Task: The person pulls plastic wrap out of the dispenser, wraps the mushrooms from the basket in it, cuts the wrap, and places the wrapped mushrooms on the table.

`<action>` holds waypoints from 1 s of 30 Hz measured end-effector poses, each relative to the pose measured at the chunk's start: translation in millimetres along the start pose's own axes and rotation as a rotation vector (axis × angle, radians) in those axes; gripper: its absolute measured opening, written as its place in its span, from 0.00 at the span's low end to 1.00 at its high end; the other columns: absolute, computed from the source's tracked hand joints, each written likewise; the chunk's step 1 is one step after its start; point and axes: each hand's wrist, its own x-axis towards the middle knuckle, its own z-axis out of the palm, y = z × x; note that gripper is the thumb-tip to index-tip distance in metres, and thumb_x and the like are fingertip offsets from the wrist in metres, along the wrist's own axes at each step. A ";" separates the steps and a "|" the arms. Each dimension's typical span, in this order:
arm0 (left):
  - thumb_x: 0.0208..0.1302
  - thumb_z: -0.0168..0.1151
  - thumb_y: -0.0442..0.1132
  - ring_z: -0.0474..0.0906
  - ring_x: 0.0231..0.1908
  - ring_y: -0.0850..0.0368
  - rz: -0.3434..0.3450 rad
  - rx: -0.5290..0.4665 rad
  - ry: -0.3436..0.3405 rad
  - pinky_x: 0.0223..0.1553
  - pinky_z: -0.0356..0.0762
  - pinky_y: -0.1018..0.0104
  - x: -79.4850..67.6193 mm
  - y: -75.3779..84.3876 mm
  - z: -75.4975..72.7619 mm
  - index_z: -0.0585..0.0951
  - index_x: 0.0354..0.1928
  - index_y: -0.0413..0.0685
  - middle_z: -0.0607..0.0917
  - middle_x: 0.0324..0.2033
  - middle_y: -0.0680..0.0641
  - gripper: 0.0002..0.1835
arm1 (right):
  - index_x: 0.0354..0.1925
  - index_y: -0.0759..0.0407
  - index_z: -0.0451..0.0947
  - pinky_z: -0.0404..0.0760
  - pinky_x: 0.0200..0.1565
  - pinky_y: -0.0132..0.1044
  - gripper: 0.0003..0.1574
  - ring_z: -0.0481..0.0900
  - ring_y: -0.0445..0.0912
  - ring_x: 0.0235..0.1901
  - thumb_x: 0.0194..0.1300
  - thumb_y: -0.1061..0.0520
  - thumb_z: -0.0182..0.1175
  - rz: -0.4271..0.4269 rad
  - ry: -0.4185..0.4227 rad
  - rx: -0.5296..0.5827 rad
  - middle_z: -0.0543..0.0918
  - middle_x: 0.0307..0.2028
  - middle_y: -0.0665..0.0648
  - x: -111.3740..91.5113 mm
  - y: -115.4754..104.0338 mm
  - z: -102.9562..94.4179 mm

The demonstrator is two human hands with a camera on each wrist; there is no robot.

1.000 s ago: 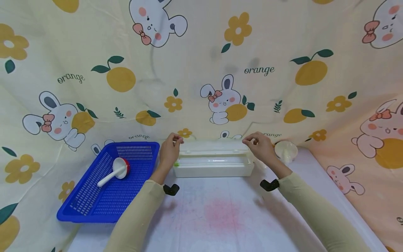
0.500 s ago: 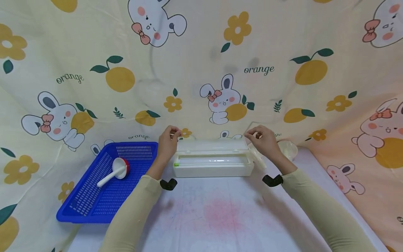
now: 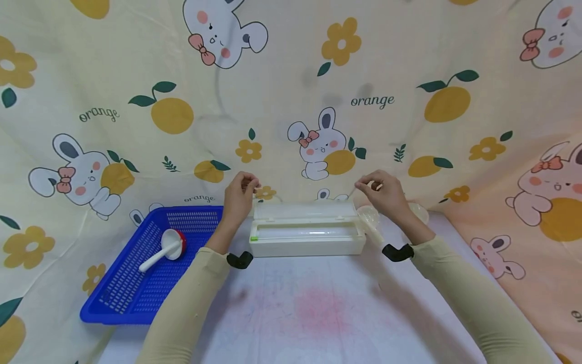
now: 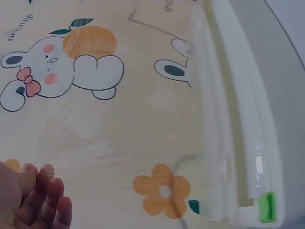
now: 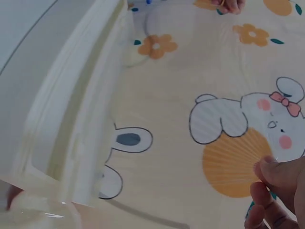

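A long white cling film dispenser [image 3: 306, 246] stands on the table with its lid raised, a roll visible inside and a green slider [image 4: 267, 207] at its left end. Clear cling film [image 4: 90, 152] stretches up from it, showing as faint creases in both wrist views. My left hand [image 3: 240, 197] pinches the film's left corner between thumb and fingers, above the dispenser's back left. At the other corner, my right hand [image 3: 384, 194] pinches the film, and creases fan out from its fingertips [image 5: 267, 164]. Both hands are raised near the patterned cloth behind.
On the left, a blue perforated basket [image 3: 109, 313] holds a white-handled tool [image 3: 170, 245] with a round, red-edged head. Beside the dispenser's right end lies a pale, shiny, film-wrapped object with a handle [image 3: 374, 232]. Another pale round object [image 3: 419, 212] is partly behind the right arm.
Both hands have risen and spread slightly apart, drawing the film farther up from the dispenser. The pale object beside the dispenser's right end is now more exposed.
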 end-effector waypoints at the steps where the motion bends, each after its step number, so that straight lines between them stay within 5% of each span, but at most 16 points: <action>1: 0.83 0.57 0.38 0.86 0.44 0.42 0.002 -0.002 -0.001 0.51 0.85 0.53 0.5 2.1 -1.1 0.79 0.53 0.40 0.89 0.44 0.39 0.08 | 0.47 0.62 0.88 0.74 0.47 0.44 0.12 0.77 0.54 0.44 0.76 0.53 0.69 0.002 0.002 -0.001 0.85 0.48 0.61 0.3 -1.7 -1.5; 8: 0.83 0.57 0.39 0.86 0.45 0.46 0.020 0.000 -0.001 0.52 0.84 0.55 4.5 14.5 -8.2 0.79 0.54 0.41 0.89 0.45 0.41 0.09 | 0.49 0.61 0.89 0.75 0.46 0.42 0.15 0.76 0.52 0.45 0.76 0.50 0.69 0.029 0.014 0.018 0.84 0.48 0.59 2.3 -14.2 -10.6; 20: 0.83 0.57 0.39 0.86 0.46 0.46 0.058 -0.007 0.021 0.54 0.85 0.54 9.7 32.6 -20.3 0.79 0.55 0.40 0.89 0.46 0.41 0.10 | 0.47 0.62 0.90 0.74 0.41 0.32 0.14 0.76 0.50 0.41 0.76 0.51 0.69 -0.073 0.048 0.003 0.85 0.46 0.60 8.9 -33.4 -26.6; 30: 0.82 0.58 0.40 0.86 0.45 0.47 0.112 -0.043 0.041 0.52 0.85 0.56 11.1 43.7 -29.5 0.79 0.53 0.39 0.89 0.45 0.41 0.10 | 0.48 0.63 0.90 0.73 0.44 0.36 0.14 0.74 0.49 0.42 0.75 0.52 0.70 -0.095 0.079 0.028 0.85 0.46 0.60 10.0 -45.4 -35.9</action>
